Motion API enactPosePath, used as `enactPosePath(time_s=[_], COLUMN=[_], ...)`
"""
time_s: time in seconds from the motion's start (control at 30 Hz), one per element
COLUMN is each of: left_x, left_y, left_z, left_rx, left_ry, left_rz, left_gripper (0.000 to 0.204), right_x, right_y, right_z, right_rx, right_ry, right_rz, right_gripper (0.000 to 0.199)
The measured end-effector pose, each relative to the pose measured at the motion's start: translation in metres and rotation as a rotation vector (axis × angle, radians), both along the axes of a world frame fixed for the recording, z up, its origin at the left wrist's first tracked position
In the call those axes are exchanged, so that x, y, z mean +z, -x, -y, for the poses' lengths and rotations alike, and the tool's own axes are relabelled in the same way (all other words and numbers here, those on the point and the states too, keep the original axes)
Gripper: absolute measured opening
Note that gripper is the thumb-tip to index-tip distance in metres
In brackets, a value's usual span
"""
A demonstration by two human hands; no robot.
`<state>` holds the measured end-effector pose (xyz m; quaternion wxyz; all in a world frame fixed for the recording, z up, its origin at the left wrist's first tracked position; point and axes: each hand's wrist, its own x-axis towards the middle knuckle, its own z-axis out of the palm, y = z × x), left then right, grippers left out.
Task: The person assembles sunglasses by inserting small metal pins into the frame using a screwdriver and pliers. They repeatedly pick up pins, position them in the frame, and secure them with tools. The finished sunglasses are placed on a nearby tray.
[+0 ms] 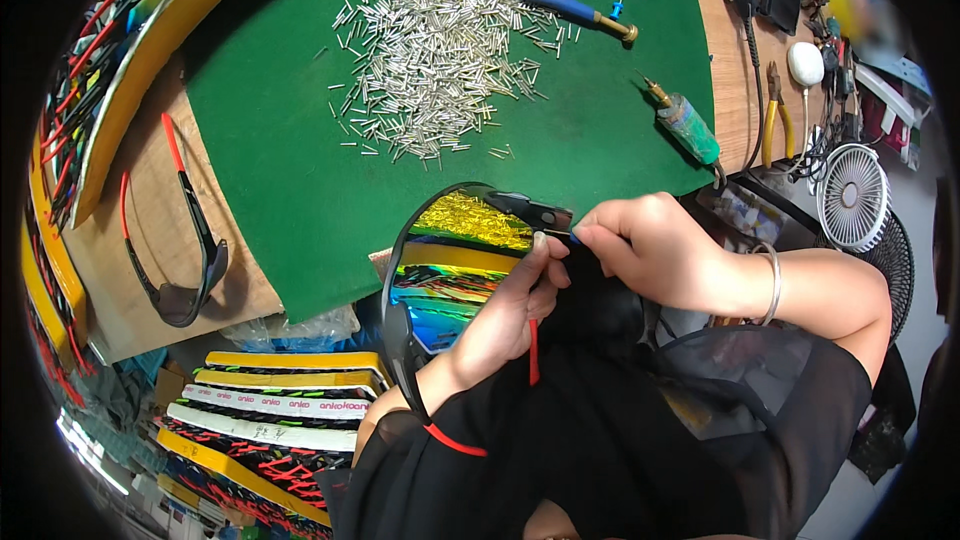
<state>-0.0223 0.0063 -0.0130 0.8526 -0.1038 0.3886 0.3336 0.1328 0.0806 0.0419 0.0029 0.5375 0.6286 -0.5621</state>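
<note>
In front of my body, my left hand (508, 323) grips a pair of wraparound sunglasses (398, 330) with a black frame, red temple tips and mirrored lenses. The fingertips pinch near the hinge at the lens's upper right corner. My right hand (660, 248) is closed beside that hinge, thumb and forefinger pinched on a small blue piece (574, 237). A thin pale length shows between the two hands; its kind is too small to tell. Beyond the hands, a heap of short silver metal pins (440, 55) lies on the green mat (290, 190).
A blue-handled tool (560, 4), a blue push pin (617, 8) and a green-handled tool (690, 130) lie on the mat. More sunglasses (190, 290) rest at left, near stacked eyewear trays (285, 405). Yellow-handled pliers (778, 125) and a white fan (853, 198) are at right.
</note>
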Motion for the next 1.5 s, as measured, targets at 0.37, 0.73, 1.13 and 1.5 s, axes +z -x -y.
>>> enactPosePath(time_s=[0.37,0.73,1.13,1.5], left_x=[0.000,-0.007,-0.004,-0.004], left_y=[0.000,-0.001,0.002,0.004], left_z=[-0.002,0.005,0.002,-0.002], left_rx=[-0.007,0.033,0.040,-0.045], left_ry=[0.000,-0.021,-0.038,0.004], left_rz=[-0.033,0.010,0.017,0.024], left_gripper=[0.024,0.024,0.024,0.025], right_x=[-0.018,-0.009,-0.009,0.002], right_y=[-0.004,-0.004,-0.003,-0.002], right_z=[0.013,0.014,0.003,-0.016], right_rx=[-0.041,0.447,0.161,-0.594], right_ry=[-0.264,-0.591,-0.206,1.002], right_rz=[-0.110,0.135,0.033,-0.133], right_gripper=[0.018,0.021,0.016,0.018])
